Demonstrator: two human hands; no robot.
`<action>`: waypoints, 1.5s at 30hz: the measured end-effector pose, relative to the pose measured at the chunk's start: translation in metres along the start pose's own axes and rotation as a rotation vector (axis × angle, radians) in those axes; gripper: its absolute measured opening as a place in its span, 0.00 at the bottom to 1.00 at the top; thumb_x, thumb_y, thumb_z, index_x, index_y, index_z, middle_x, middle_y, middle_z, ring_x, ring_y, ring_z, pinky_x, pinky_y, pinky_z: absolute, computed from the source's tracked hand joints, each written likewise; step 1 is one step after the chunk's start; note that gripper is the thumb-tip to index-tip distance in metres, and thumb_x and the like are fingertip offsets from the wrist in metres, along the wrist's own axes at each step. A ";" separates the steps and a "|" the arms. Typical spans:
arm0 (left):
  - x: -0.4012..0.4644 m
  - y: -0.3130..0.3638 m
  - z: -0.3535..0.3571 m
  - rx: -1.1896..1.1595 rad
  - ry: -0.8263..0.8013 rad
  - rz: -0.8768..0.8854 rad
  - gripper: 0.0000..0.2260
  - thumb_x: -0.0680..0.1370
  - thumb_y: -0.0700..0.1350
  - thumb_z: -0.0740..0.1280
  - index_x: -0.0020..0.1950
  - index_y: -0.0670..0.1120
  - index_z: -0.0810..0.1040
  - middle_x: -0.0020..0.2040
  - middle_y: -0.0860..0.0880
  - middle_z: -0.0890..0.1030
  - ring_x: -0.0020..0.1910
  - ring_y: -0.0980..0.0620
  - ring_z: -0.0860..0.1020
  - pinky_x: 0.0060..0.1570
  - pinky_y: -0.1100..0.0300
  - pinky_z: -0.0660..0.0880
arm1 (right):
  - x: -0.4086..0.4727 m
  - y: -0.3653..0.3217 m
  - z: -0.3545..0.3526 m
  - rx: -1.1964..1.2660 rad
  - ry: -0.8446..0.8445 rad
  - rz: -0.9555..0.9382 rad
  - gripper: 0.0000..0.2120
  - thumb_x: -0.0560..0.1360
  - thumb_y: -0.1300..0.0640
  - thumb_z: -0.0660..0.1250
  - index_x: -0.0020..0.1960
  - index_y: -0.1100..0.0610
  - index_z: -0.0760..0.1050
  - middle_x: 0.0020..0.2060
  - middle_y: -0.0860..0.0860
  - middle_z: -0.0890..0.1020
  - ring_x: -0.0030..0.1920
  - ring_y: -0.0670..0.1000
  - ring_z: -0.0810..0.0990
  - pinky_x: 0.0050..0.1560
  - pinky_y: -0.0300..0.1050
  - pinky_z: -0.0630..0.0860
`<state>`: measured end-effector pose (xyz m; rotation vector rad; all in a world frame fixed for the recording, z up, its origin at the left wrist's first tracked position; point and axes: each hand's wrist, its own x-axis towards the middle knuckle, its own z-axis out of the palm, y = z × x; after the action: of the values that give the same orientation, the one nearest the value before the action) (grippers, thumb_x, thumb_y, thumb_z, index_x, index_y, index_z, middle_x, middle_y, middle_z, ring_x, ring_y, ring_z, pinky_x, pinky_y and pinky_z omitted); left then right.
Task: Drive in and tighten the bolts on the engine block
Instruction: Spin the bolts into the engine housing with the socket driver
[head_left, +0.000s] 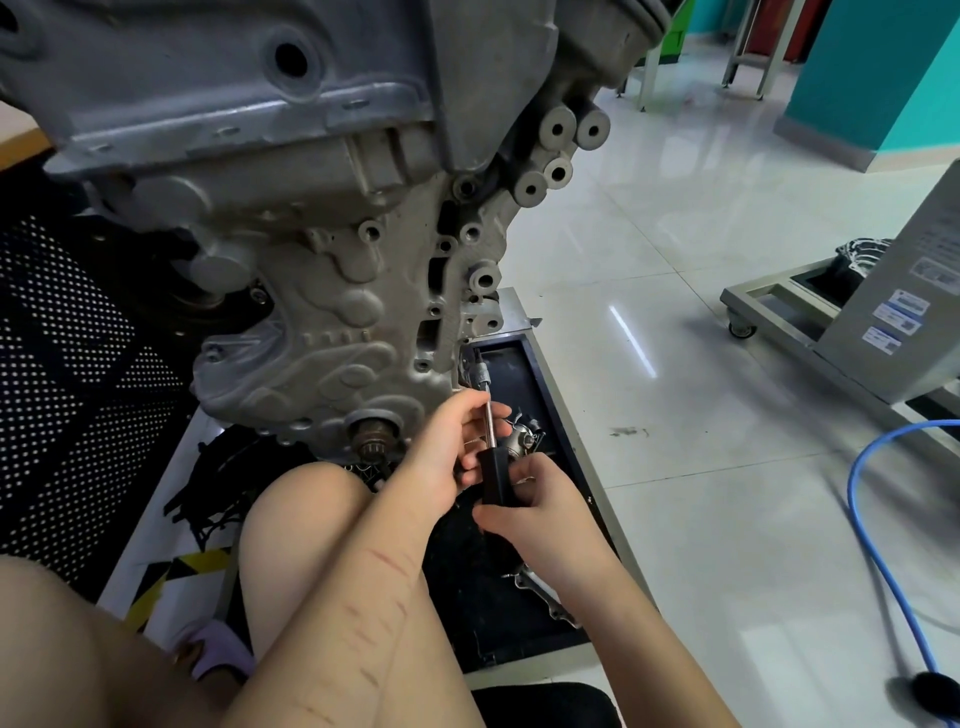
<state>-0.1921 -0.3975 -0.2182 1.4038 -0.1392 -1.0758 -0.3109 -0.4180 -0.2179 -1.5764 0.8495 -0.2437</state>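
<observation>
Engine block: grey casting, upright over a black tray; open tiled floor to its right. Screwdriver: tip at the block's lower right edge. Left hand: pinches the shaft. Right hand: grips the black handle.

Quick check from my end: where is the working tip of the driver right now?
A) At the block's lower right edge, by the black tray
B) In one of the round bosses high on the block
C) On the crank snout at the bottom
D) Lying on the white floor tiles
A: the driver, held by both hands, left hand on the shaft and right hand on the black handle, points its socket at the engine block lower right edge beside the black tray.
</observation>
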 end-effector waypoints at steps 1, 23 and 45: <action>-0.001 0.000 0.001 0.005 -0.011 -0.012 0.13 0.78 0.46 0.58 0.40 0.41 0.77 0.25 0.52 0.77 0.14 0.59 0.60 0.14 0.72 0.54 | 0.000 0.001 0.000 0.013 -0.004 0.010 0.11 0.69 0.64 0.69 0.49 0.58 0.70 0.43 0.54 0.81 0.41 0.51 0.79 0.44 0.46 0.76; 0.008 -0.004 -0.009 -0.479 0.190 -0.176 0.19 0.75 0.27 0.43 0.36 0.39 0.70 0.35 0.43 0.68 0.37 0.48 0.71 0.53 0.44 0.70 | 0.003 0.002 -0.002 0.358 0.100 0.048 0.10 0.70 0.68 0.69 0.46 0.59 0.70 0.42 0.57 0.81 0.49 0.61 0.81 0.52 0.63 0.76; 0.006 0.004 -0.010 -0.538 0.071 -0.055 0.11 0.81 0.43 0.57 0.43 0.41 0.74 0.32 0.47 0.83 0.35 0.52 0.82 0.39 0.56 0.76 | 0.009 0.013 -0.060 -0.559 -0.155 -0.011 0.12 0.70 0.66 0.64 0.48 0.53 0.65 0.38 0.50 0.73 0.31 0.51 0.69 0.29 0.39 0.67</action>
<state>-0.1805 -0.3950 -0.2203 0.9594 0.2284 -1.0108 -0.3449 -0.4695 -0.2199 -2.0873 0.8280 0.1222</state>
